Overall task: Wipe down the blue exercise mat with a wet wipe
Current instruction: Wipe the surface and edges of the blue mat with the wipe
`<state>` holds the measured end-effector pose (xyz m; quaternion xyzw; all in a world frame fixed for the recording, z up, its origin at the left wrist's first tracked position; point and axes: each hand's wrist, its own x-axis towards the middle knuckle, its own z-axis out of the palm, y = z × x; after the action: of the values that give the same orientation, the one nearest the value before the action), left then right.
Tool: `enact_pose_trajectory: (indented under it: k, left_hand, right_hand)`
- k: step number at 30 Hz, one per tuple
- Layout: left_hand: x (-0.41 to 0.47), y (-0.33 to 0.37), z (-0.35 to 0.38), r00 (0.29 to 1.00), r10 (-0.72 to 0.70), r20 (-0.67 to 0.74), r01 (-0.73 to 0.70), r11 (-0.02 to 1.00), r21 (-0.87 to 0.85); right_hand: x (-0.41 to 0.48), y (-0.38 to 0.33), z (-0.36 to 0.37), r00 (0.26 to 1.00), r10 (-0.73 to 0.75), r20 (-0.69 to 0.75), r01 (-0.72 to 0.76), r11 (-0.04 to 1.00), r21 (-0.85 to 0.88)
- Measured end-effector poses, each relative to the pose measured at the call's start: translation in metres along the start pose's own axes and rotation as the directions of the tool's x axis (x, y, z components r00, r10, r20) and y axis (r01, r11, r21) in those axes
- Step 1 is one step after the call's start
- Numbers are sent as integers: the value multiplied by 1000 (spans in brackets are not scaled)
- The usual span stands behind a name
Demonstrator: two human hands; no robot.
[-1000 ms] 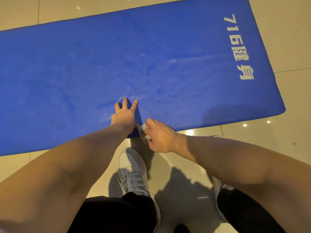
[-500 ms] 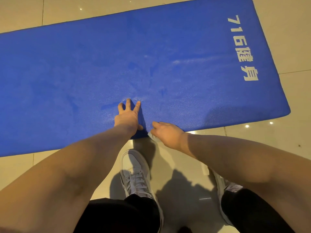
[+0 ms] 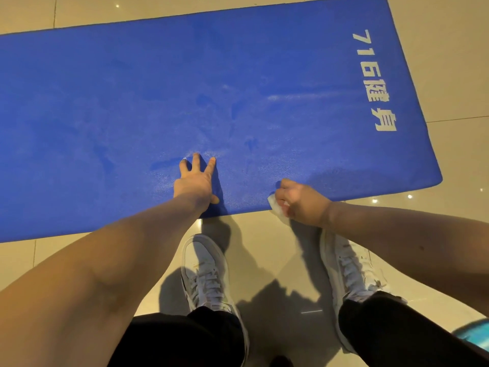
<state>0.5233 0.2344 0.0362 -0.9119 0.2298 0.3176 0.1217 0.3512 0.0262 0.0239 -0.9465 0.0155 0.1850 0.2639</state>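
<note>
The blue exercise mat (image 3: 132,102) lies flat on the tiled floor, with white print near its right end and faint wet streaks at mid-mat. My left hand (image 3: 194,181) presses on the mat near its front edge, fingers spread. My right hand (image 3: 300,201) sits at the mat's front edge further right, fingers curled round a crumpled white wet wipe (image 3: 276,207) that sticks out below the fist onto the edge.
Beige glossy floor tiles (image 3: 449,62) surround the mat. My two white sneakers (image 3: 206,271) stand on the floor just in front of the mat's edge. A teal object (image 3: 476,332) shows at the lower right corner.
My right hand with the wipe has slid to the right along the mat's front edge, away from my left hand. The left hand has stayed planted.
</note>
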Motion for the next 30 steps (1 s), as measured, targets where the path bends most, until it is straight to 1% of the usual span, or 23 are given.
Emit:
enact_pose_trajectory:
  k: [2,3,6,7,10,13,16,17,19,21,22,24,25,26,27,29,30]
  left_hand:
    - [-1,0,0,1000,-1,-1,1,1000,10]
    - [-2,0,0,1000,-2,-1,2,1000,13]
    - [-2,0,-1,1000,1,-8,-1,1000,17]
    - [-3,1,-1,1000,2,-8,-2,1000,20]
    - [-3,1,0,1000,-4,-21,5,998,56]
    - [-1,2,2,999,-5,-36,8,997,77]
    - [-1,1,2,999,-10,-34,13,997,74]
    - [-1,1,2,999,-8,-33,10,998,70]
    - [-1,-1,2,1000,2,-31,0,998,57]
    - [-1,-2,2,999,8,-32,-7,999,49]
    - [-1,-2,3,999,9,-33,-7,999,48]
    - [-1,-2,3,999,12,-35,-10,999,43]
    - [-1,-2,3,999,15,-36,-14,999,42]
    - [0,-2,3,999,19,-37,-17,999,41]
    - [1,-3,3,999,19,-37,-18,999,40]
    - [2,-3,3,999,18,-37,-17,999,46]
    - [2,-3,3,999,18,-37,-16,999,50]
  right_hand:
    - [10,-13,5,999,30,-39,-28,999,35]
    - [15,-18,7,999,42,-20,-42,998,40]
    - [27,-21,17,999,-34,40,29,994,109]
    - [29,-21,19,998,-49,31,45,989,139]
    - [39,-32,30,994,-87,-69,100,972,214]
    - [53,-54,41,987,-141,-73,152,970,188]
    - [55,-50,38,983,-164,-81,175,974,147]
    - [55,-43,33,985,-151,-83,161,976,143]
    - [50,-22,18,996,-54,-73,62,991,116]
    - [46,8,2,984,96,-151,-78,990,121]
    - [44,24,-5,958,193,-211,-159,973,168]
    - [42,42,-13,878,382,-288,-312,913,263]
    - [44,41,-14,852,427,-303,-347,894,284]
    - [47,33,-11,849,433,-303,-351,890,289]
    - [50,21,-6,867,406,-290,-329,902,278]
    - [57,-16,7,923,300,-240,-249,943,223]
    - [61,-33,15,952,238,-193,-200,960,198]
